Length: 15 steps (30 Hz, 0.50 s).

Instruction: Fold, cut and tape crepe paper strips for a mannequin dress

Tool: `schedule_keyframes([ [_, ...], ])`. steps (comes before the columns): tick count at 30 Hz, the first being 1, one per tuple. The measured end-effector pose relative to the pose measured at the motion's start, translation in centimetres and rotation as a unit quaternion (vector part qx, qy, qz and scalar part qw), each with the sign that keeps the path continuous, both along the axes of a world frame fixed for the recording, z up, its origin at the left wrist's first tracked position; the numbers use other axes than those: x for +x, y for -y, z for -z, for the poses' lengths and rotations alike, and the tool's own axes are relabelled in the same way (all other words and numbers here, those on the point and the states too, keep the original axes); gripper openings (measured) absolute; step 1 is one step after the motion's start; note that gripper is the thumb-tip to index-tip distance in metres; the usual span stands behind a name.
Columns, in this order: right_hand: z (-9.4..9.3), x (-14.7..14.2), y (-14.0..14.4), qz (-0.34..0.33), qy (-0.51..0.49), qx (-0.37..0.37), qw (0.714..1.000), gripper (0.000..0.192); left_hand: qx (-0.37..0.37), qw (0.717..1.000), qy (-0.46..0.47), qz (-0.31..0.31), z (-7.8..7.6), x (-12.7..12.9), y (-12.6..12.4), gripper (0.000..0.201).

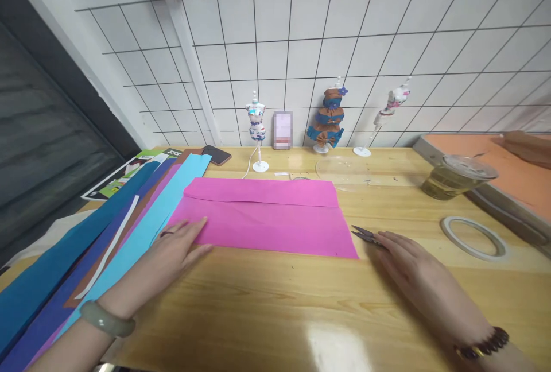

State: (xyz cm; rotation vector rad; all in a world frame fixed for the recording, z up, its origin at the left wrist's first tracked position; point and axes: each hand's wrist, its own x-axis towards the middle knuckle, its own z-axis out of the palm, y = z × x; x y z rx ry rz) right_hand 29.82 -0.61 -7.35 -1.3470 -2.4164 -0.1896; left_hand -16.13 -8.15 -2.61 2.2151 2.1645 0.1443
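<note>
A bright pink sheet [267,220], soft like crepe paper or cloth, lies on the wooden table with a fold or slit line across its upper part. My left hand [172,245] rests palm down on the sheet's left end, fingers stretched and thumb apart. Small scissors [365,235] point left towards the sheet's right edge, their dark blades slightly parted. Over their handles lies my right hand [404,263], fingers together, hiding the handles. To the left are stacked long strips: a light blue strip [129,268], a teal strip [64,257], and purple and brown ones.
Dress forms stand along the tiled wall: a patterned one [257,122], one in brown and blue ruffles [329,116], and a tilted one [385,111]. A phone [217,155], a tape roll [473,238], a lidded cup [456,177] and an orange-lined tray [529,188] are around.
</note>
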Motion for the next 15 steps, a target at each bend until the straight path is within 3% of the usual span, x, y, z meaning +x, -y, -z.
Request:
schedule_keyframes([
  [2,0.6,0.3,-1.1,-0.004,0.017,0.000,1.000,0.036,-0.029,0.997,0.039,0.060,-1.2,2.7,-1.4,0.057],
  [5,1.5,0.4,-1.8,-0.023,0.051,0.005,0.998,0.034,-0.040,0.983,0.083,0.157,-1.4,7.1,-3.8,0.052],
  [8,1.9,0.5,-1.7,-0.029,0.065,0.019,0.997,0.036,-0.050,0.966,0.098,0.233,-0.5,11.3,-6.3,0.047],
  [15,2.0,0.4,-1.4,0.028,0.025,0.014,0.999,0.035,-0.022,0.953,0.105,0.282,2.3,18.0,-10.5,0.043],
])
